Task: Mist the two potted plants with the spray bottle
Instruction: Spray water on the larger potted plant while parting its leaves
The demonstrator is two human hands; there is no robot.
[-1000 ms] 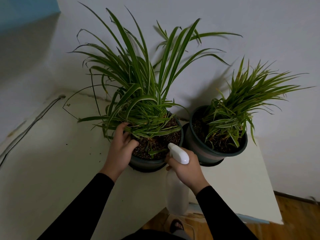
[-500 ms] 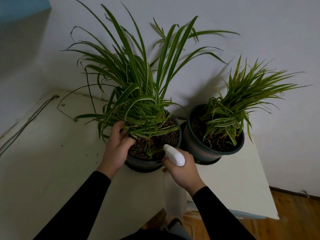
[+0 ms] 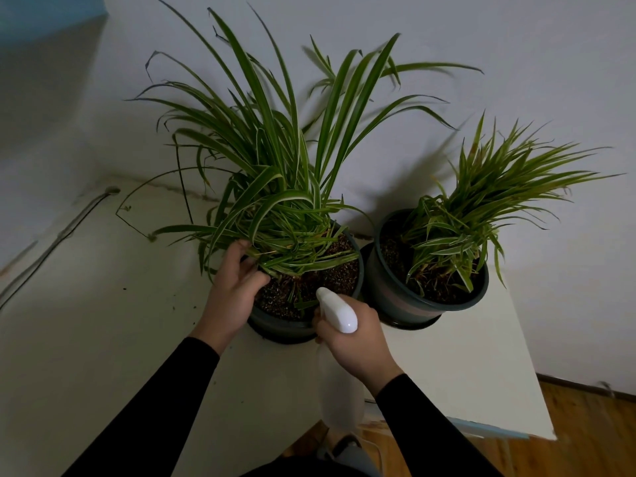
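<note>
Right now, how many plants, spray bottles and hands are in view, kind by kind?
Green leafy plants in dark round plastic pots: 2 (larger plant, smaller plant)
White plastic spray bottle: 1
Bare hands: 2 (left hand, right hand)
Total: 5

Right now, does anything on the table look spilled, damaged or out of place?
A few dark crumbs, probably soil, lie scattered on the table left of the larger pot. It and the smaller pot stand upright; nothing else looks odd.
</note>
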